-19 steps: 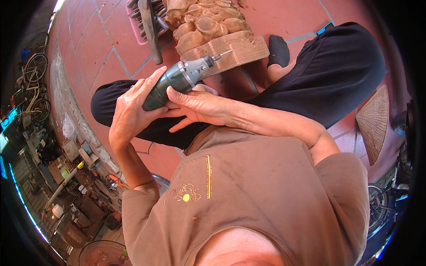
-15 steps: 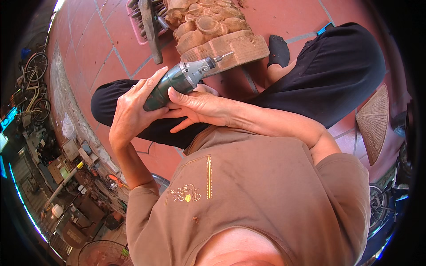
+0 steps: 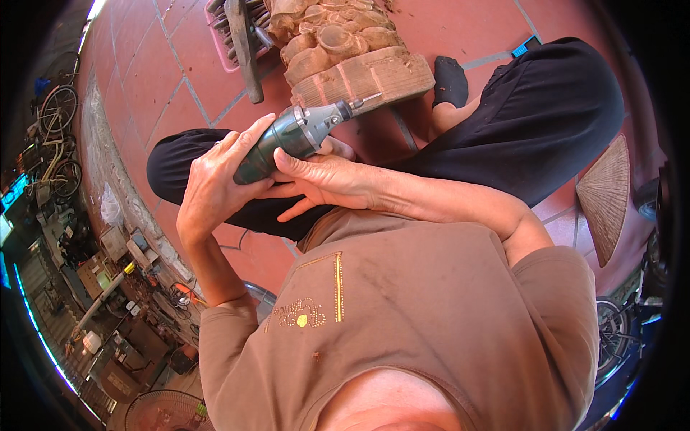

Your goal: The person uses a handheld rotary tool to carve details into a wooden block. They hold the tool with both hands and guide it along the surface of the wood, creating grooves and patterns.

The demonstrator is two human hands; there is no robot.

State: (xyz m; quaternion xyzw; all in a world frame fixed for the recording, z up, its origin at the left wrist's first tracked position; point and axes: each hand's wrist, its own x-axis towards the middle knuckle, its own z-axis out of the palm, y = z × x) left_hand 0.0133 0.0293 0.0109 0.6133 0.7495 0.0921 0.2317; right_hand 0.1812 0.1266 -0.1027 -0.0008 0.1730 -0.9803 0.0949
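A die grinder [image 3: 277,147] with a dark green body and grey metal nose lies tilted across my lap, its thin bit pointing up and right. My left hand [image 3: 215,169] wraps round the rear of its body, thumb and fingers along the side. From the right, my right hand [image 3: 323,176] grips the body's lower side, thumb laid on it; its lower fingers stretch out loosely beneath. Just beyond the bit sits a carved wooden piece [image 3: 341,43] with rounded relief forms and a flat block base. The bit's tip overlaps the base in view; whether it touches I cannot tell.
A wooden mallet [image 3: 243,50] leans over a pink basket [image 3: 218,32] of carving tools at the upper left. My crossed legs in black trousers [image 3: 532,122] flank the carving. A conical hat [image 3: 605,201] lies right; a small blue object [image 3: 525,47] is far right. Bicycles [image 3: 57,111] stand left.
The grinder has turned slightly about its length and shifted a little right, its bit sitting slightly lower. Both hands keep their hold; the carving has stayed put.
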